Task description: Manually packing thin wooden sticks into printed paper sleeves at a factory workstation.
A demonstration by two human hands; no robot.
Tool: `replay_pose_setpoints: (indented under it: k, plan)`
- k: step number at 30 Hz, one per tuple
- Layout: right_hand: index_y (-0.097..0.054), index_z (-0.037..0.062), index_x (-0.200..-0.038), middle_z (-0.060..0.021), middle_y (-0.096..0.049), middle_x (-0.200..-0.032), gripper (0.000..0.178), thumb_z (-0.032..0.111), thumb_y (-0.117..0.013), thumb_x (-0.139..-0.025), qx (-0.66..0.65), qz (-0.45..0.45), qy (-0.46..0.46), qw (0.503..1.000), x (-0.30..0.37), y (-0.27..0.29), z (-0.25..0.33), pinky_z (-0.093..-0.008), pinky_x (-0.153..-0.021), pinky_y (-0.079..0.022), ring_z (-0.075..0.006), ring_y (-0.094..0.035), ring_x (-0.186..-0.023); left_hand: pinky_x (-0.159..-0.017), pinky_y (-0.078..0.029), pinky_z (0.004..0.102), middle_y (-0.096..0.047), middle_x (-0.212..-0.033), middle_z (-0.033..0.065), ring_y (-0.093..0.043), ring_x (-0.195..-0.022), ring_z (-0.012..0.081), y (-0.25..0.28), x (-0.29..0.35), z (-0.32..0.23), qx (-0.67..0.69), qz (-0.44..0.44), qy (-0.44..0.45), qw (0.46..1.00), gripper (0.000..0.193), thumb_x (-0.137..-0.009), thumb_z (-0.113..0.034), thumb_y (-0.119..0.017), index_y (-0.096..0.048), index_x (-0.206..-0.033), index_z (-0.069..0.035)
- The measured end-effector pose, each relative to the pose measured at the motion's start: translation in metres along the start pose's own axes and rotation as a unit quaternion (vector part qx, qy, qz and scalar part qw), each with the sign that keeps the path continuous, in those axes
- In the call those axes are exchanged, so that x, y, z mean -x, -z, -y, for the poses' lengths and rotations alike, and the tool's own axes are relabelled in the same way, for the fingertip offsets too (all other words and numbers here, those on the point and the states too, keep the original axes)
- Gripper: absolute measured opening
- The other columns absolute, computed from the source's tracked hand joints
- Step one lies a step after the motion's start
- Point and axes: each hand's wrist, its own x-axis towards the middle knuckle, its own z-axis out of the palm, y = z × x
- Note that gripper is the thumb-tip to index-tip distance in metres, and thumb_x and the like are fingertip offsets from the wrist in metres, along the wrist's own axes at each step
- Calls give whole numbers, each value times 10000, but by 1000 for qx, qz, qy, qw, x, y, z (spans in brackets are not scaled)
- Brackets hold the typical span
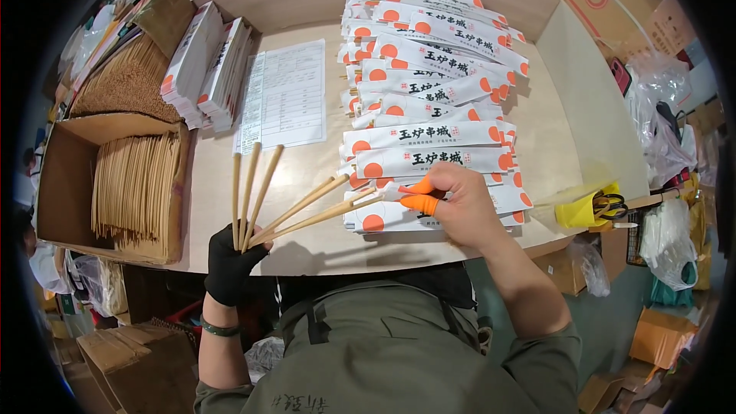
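My left hand (232, 264), in a black glove, grips several wooden chopsticks (264, 180) near their lower ends. They fan out: some point up and away, others slant right. At the right, my right hand (464, 203) wears orange finger covers on thumb and finger, which pinch a bit of white paper (391, 191). One chopstick pair reaches to that paper; whether the tips are inside it is too small to tell. Beneath and beyond lies a pile of filled white paper chopstick sleeves (429, 134) with orange dots, some with wooden ends poking out at the left.
A cardboard box (65, 184) of loose chopsticks stands at the left, with another bundle behind it. Stacks of flat sleeves (192, 61) and a printed sheet (284, 96) lie to its right. Raised panels edge the table. A yellow holder (579, 211) with scissors hangs at the right.
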Motion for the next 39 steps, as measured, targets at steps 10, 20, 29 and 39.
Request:
replay_pose_setpoints:
  k: [10,20,29,39]
  plan:
    - [-655,74,-795,-46,-566,-776,119,152,-702,-719,307,26,368,878,-8,-43,19,-330,-640,-444,-222,-555,-758,-791,-497,298,-641,-1102,155,-608,-1017,188,-66,-32,-20,237,7,-123,964,198,-913,-153,-606,-626,-1006,21]
    - [-663,14,-953,-79,-577,-852,243,97,-671,-725,468,108,321,816,20,-33,-21,-333,-679,-464,-240,-576,-790,-493,-355,209,-602,-723,1,-431,-520,40,-58,-53,4,134,-66,17,989,197,-951,-189,-564,-644,-941,-8]
    - [-622,13,-791,-108,-558,-788,142,45,-734,-711,300,-44,342,889,24,-34,-46,-354,-576,-468,-284,-572,-711,-471,-304,210,-549,-649,-2,-397,-499,44,-60,-20,15,236,-98,83,963,222,-920,-224,-631,-621,-897,-3]
    - [-617,7,-759,44,-526,-714,171,69,-776,-777,-52,-10,-58,997,-4,-3,-5,-206,-559,-370,-28,-438,-624,-603,-423,223,-617,-701,15,-546,-650,81,-36,-4,15,116,-23,60,991,135,-798,-73,-713,-681,-891,19]
